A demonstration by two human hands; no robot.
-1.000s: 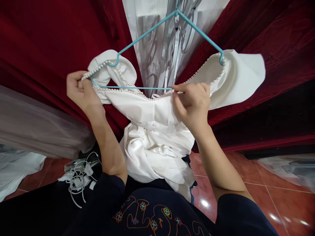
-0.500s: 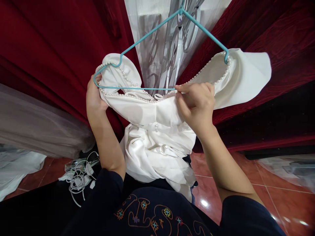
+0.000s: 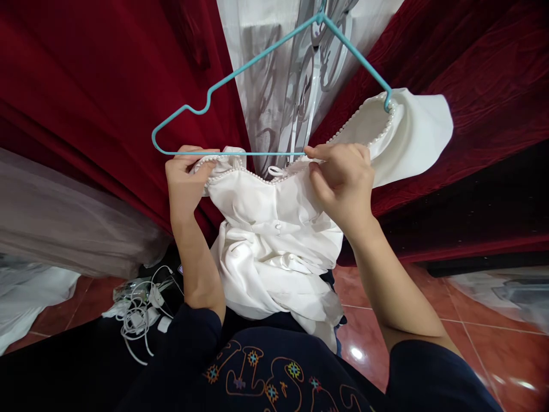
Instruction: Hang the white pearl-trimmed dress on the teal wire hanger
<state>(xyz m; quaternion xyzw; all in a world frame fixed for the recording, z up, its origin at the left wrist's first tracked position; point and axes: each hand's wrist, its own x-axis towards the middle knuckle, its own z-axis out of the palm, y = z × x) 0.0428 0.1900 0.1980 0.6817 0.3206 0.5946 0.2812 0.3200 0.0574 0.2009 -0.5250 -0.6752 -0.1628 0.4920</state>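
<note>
A white dress (image 3: 253,197) with pearl-beaded edging lies gathered over my lap. Its right sleeve (image 3: 422,134) hangs from the right end of a light-blue hanger (image 3: 261,54); the hanger's left end is bare. My left hand (image 3: 186,180) is closed around the bunched left sleeve, just below the hanger's left corner. With thumb and fingers pinched together, my right hand (image 3: 345,177) grips the hanger's bottom bar in front of the bodice. The palm side of the right hand is partly hidden.
Dark red curtains (image 3: 107,68) hang on both sides of a white ornamental panel (image 3: 266,74). White cables (image 3: 135,320) lie tangled on a black surface at lower left. Reddish tiles (image 3: 364,320) cover the floor, and sheer white fabric (image 3: 38,297) spreads at the left.
The left sleeve has come off the hanger's left end. My left hand has shifted right and down with it, bunching it. My right hand stays on the bar.
</note>
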